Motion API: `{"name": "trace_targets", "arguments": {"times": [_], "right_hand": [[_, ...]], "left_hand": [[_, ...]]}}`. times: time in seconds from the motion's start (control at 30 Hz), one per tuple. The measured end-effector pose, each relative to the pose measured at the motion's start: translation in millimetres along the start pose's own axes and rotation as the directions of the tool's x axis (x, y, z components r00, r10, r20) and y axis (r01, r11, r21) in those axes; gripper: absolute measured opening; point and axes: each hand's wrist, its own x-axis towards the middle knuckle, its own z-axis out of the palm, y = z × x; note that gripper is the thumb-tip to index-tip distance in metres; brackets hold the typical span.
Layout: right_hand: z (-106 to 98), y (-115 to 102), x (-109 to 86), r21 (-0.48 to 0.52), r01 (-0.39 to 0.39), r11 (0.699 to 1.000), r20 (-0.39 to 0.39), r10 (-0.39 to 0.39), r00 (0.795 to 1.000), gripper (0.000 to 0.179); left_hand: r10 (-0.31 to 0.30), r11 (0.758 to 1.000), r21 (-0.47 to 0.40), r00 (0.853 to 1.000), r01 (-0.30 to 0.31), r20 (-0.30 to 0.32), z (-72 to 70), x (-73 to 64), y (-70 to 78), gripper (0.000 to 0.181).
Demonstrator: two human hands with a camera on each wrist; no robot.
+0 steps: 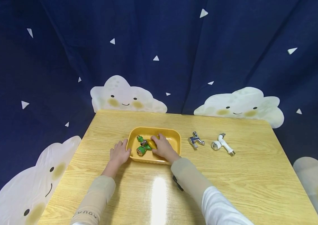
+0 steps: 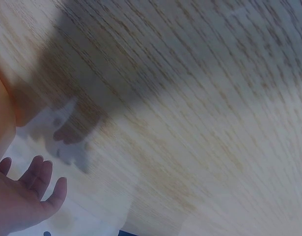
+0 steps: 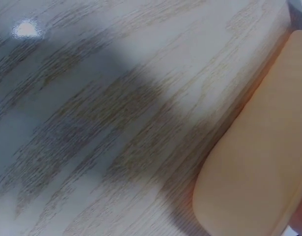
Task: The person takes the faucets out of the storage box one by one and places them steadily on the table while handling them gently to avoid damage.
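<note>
A yellow plastic basin (image 1: pixel 176 134) stands on the wooden table. Inside it, toward the left, lies a green tap (image 1: pixel 141 150) with a round knob. My right hand (image 1: pixel 163 148) reaches in over the near right side and grips a yellow tap (image 1: pixel 151 144), which overlaps the green one; the fingers hide part of it. My left hand (image 1: pixel 120 153) is beside the basin's left wall, thumb close to the rim. In the left wrist view the fingers of the left hand (image 2: pixel 30 191) are spread and loosely bent. The right wrist view shows the basin's outer wall (image 3: pixel 254 162).
Right of the basin, a chrome tap (image 1: pixel 195 140) and a white tap (image 1: pixel 223 144) lie on the table (image 1: pixel 249 178). A small black object (image 1: pixel 178 183) shows beside the right sleeve. Behind the table hangs a dark blue curtain (image 1: pixel 136 62) with clouds.
</note>
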Motion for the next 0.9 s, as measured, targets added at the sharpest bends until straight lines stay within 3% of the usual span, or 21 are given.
{"name": "trace_targets", "arguments": {"times": [0.43, 0.9], "right_hand": [[-2.5, 3.7, -1.3, -0.006, 0.039, 0.999, -0.013, -0.039, 0.999, 0.052], [-22.6, 1.5, -6.0, -0.039, 0.074, 0.996, -0.076, -0.077, 0.994, 0.053]], "left_hand": [[-0.002, 1.0, -0.009, 1.0, 0.002, 0.008, -0.9, -0.5, 1.1, 0.056], [-0.007, 1.0, -0.005, 1.0, 0.007, 0.005, 0.5, 0.6, -1.1, 0.056]]}}
